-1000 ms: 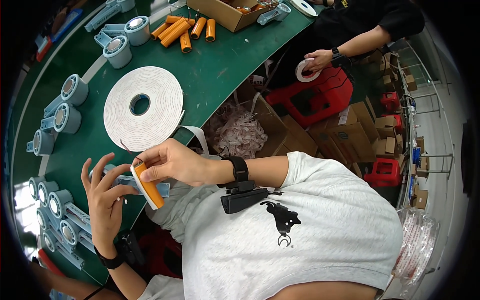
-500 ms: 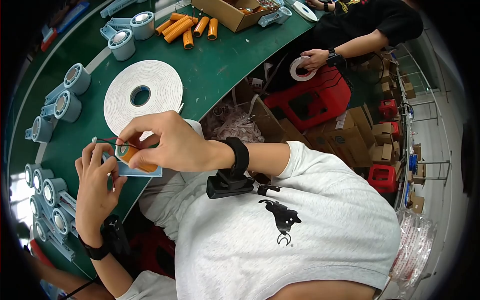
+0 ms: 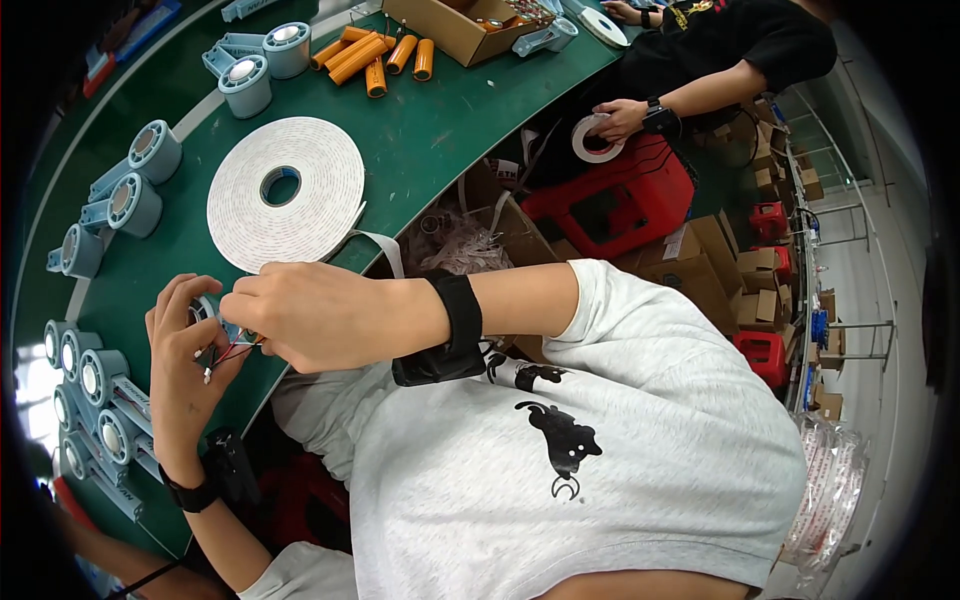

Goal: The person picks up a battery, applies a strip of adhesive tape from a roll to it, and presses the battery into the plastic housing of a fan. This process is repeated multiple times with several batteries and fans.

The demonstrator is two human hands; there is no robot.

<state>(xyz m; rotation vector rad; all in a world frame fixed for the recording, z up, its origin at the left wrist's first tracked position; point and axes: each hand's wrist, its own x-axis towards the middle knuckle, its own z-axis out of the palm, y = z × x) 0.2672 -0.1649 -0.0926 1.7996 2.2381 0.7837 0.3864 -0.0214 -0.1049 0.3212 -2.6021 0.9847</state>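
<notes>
My left hand (image 3: 185, 350) is curled round a light blue handheld fan (image 3: 203, 308), mostly covered by my fingers. Thin red and black wires (image 3: 232, 350) with a small white connector (image 3: 208, 376) run between my two hands. My right hand (image 3: 310, 312) is closed beside it, back of the hand upward. Its fingertips pinch the end of a battery, which is almost wholly hidden now; the earlier frame shows it as an orange cylinder. Just beyond my hands, a large white roll of tape (image 3: 325, 190) lies flat with its loose end (image 3: 385, 245) over the table edge.
Blue fans (image 3: 245, 88) stand along the green table (image 3: 440, 125), with more (image 3: 105, 375) at the left. Orange batteries (image 3: 358, 60) lie beside a cardboard box (image 3: 465, 35). At the right, a co-worker's hand (image 3: 622, 120) holds a tape roll (image 3: 592, 142) above a red stool (image 3: 610, 215).
My right hand has turned over and moved down and slightly left, hiding the orange battery. The wires have shifted down between my hands. The left hand has stayed nearly in place.
</notes>
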